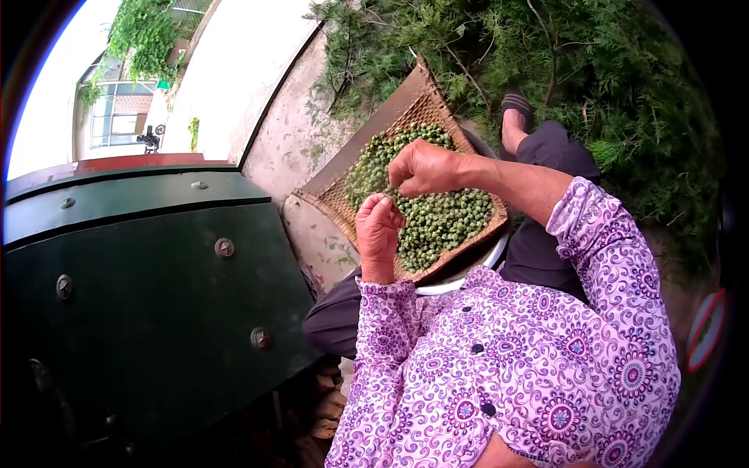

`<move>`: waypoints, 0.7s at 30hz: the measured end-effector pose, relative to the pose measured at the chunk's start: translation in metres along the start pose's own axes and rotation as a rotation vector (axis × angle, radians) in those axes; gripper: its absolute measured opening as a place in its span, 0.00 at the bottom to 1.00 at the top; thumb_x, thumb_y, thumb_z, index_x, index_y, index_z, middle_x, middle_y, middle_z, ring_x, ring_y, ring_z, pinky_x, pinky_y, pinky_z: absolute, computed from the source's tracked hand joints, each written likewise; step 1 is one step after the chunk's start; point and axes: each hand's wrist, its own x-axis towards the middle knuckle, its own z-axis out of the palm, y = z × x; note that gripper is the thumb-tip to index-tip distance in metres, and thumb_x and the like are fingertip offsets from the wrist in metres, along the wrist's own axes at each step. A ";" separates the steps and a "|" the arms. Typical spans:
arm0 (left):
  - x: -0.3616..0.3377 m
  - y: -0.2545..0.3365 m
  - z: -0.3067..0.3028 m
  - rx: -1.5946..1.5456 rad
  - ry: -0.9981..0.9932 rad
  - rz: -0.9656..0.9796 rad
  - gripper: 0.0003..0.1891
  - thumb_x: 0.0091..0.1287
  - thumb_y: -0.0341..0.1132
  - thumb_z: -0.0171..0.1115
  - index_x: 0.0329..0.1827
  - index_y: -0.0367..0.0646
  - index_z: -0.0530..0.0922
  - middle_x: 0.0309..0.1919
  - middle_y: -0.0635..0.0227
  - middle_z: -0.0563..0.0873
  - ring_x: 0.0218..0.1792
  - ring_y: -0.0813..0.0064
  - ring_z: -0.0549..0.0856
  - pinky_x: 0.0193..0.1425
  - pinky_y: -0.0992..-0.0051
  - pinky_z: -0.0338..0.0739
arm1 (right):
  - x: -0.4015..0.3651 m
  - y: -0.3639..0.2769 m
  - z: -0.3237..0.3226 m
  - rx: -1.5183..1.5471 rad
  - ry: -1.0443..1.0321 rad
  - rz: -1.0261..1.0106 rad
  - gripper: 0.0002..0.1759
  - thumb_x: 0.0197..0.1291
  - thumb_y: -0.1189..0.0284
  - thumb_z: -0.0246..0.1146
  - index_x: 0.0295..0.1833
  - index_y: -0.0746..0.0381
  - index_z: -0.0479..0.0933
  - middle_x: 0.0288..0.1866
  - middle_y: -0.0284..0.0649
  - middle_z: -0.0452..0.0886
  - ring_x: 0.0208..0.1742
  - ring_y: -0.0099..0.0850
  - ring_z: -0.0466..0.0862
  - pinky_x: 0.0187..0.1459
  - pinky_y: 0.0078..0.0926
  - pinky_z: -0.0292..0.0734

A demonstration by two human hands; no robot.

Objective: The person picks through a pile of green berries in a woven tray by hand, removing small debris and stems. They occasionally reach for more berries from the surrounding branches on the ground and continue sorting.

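Note:
A woven winnowing basket (494,221) rests tilted on my lap, spread with many small round green berries (445,226). Over the berries, my left hand (378,228) is closed with thumb and fingertips pinched together. My right hand (425,168) is curled just beyond it, knuckles up, its fingertips close to those of the left. Whatever is between the fingers is too small or hidden to make out. Under the near edge of the basket shows the rim of a white basin (498,251).
A dark green metal door (148,312) with round studs stands on the left. Leafy green branches (640,101) fill the upper right. Concrete ground (292,101) runs beyond the basket. Some cut wood (331,405) lies low by my left side.

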 end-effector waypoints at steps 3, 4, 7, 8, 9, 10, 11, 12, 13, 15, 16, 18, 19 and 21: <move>-0.009 0.013 -0.040 0.009 0.126 0.063 0.01 0.59 0.27 0.57 0.33 0.41 0.74 0.21 0.70 0.76 0.17 0.79 0.71 0.22 0.77 0.69 | -0.003 0.002 0.000 -0.125 -0.044 0.036 0.10 0.41 0.79 0.61 0.34 0.66 0.78 0.28 0.40 0.80 0.29 0.28 0.80 0.33 0.25 0.76; -0.012 0.019 -0.057 0.101 0.248 0.146 0.02 0.58 0.25 0.57 0.33 0.40 0.74 0.20 0.70 0.76 0.18 0.80 0.72 0.21 0.79 0.70 | -0.006 0.013 0.003 -0.289 -0.042 -0.018 0.11 0.40 0.78 0.61 0.35 0.66 0.78 0.31 0.42 0.80 0.33 0.32 0.80 0.37 0.28 0.75; -0.024 0.036 -0.128 0.318 0.580 0.211 0.07 0.54 0.20 0.54 0.36 0.37 0.73 0.19 0.70 0.75 0.14 0.79 0.73 0.16 0.80 0.70 | -0.001 0.016 -0.003 -0.550 -0.161 0.032 0.15 0.39 0.75 0.60 0.38 0.67 0.77 0.38 0.49 0.78 0.44 0.43 0.77 0.46 0.35 0.72; -0.029 0.038 -0.153 0.459 0.729 0.159 0.10 0.51 0.19 0.53 0.38 0.35 0.72 0.19 0.69 0.74 0.15 0.78 0.73 0.16 0.80 0.69 | -0.003 0.011 -0.008 -0.524 -0.113 -0.003 0.15 0.40 0.75 0.60 0.38 0.68 0.77 0.38 0.49 0.78 0.44 0.43 0.77 0.46 0.35 0.72; -0.036 0.039 -0.167 0.517 0.840 0.102 0.15 0.50 0.19 0.52 0.42 0.34 0.71 0.20 0.68 0.73 0.15 0.78 0.74 0.15 0.81 0.67 | -0.005 0.009 -0.012 -0.498 -0.067 -0.038 0.16 0.40 0.74 0.60 0.39 0.68 0.76 0.37 0.49 0.77 0.44 0.44 0.77 0.46 0.36 0.72; -0.040 0.037 -0.202 0.703 0.911 -0.019 0.21 0.48 0.21 0.56 0.49 0.34 0.72 0.27 0.62 0.78 0.19 0.75 0.77 0.20 0.78 0.72 | -0.005 0.011 -0.015 -0.497 0.030 -0.128 0.16 0.42 0.73 0.60 0.40 0.69 0.75 0.37 0.50 0.77 0.43 0.45 0.77 0.46 0.36 0.72; -0.041 0.025 -0.236 0.704 0.910 -0.014 0.21 0.48 0.21 0.56 0.49 0.34 0.72 0.27 0.62 0.78 0.19 0.75 0.77 0.20 0.78 0.72 | -0.007 0.008 -0.020 -0.437 0.097 -0.146 0.16 0.43 0.72 0.61 0.39 0.69 0.75 0.37 0.50 0.77 0.43 0.44 0.76 0.46 0.37 0.72; -0.040 0.024 -0.237 0.938 0.899 0.025 0.23 0.49 0.22 0.58 0.52 0.34 0.70 0.27 0.64 0.78 0.17 0.77 0.75 0.18 0.78 0.69 | -0.007 0.005 -0.024 -0.416 0.156 -0.188 0.16 0.45 0.71 0.61 0.39 0.69 0.75 0.36 0.49 0.77 0.41 0.42 0.78 0.44 0.35 0.73; -0.036 0.023 -0.239 1.172 0.879 0.063 0.26 0.49 0.23 0.60 0.55 0.35 0.67 0.28 0.66 0.77 0.16 0.78 0.72 0.16 0.79 0.66 | -0.007 0.002 -0.029 -0.395 0.214 -0.227 0.16 0.46 0.71 0.61 0.40 0.69 0.76 0.35 0.49 0.78 0.40 0.39 0.79 0.42 0.33 0.74; -0.032 0.023 -0.196 1.138 0.759 0.014 0.10 0.48 0.30 0.64 0.31 0.34 0.81 0.24 0.70 0.81 0.21 0.81 0.76 0.27 0.81 0.71 | -0.009 -0.014 -0.039 -0.298 0.205 -0.115 0.16 0.47 0.70 0.62 0.41 0.69 0.76 0.35 0.47 0.78 0.37 0.36 0.80 0.39 0.30 0.75; -0.022 0.021 -0.181 1.120 0.710 -0.008 0.09 0.48 0.31 0.64 0.30 0.34 0.82 0.23 0.70 0.81 0.23 0.80 0.77 0.29 0.79 0.72 | -0.010 -0.020 -0.042 -0.199 0.192 -0.007 0.16 0.49 0.69 0.62 0.42 0.69 0.76 0.34 0.46 0.79 0.35 0.32 0.81 0.36 0.27 0.76; 0.005 0.010 -0.161 1.062 0.598 -0.007 0.09 0.48 0.31 0.63 0.30 0.35 0.82 0.22 0.70 0.82 0.25 0.81 0.78 0.31 0.79 0.73 | -0.010 -0.019 -0.043 -0.167 0.203 -0.015 0.17 0.50 0.68 0.62 0.43 0.69 0.76 0.34 0.44 0.80 0.33 0.29 0.81 0.34 0.25 0.75; 0.021 0.003 -0.151 1.022 0.535 0.014 0.09 0.49 0.31 0.63 0.32 0.35 0.82 0.23 0.71 0.82 0.25 0.82 0.78 0.30 0.80 0.73 | -0.009 -0.022 -0.044 -0.131 0.211 -0.026 0.18 0.50 0.68 0.62 0.44 0.68 0.76 0.33 0.43 0.80 0.31 0.26 0.80 0.32 0.23 0.75; 0.050 -0.013 -0.134 0.908 0.416 0.042 0.10 0.51 0.30 0.62 0.34 0.35 0.81 0.25 0.70 0.83 0.25 0.82 0.78 0.31 0.81 0.74 | -0.012 -0.030 -0.049 -0.115 0.198 0.030 0.18 0.51 0.68 0.62 0.44 0.68 0.76 0.33 0.42 0.80 0.32 0.26 0.80 0.33 0.23 0.75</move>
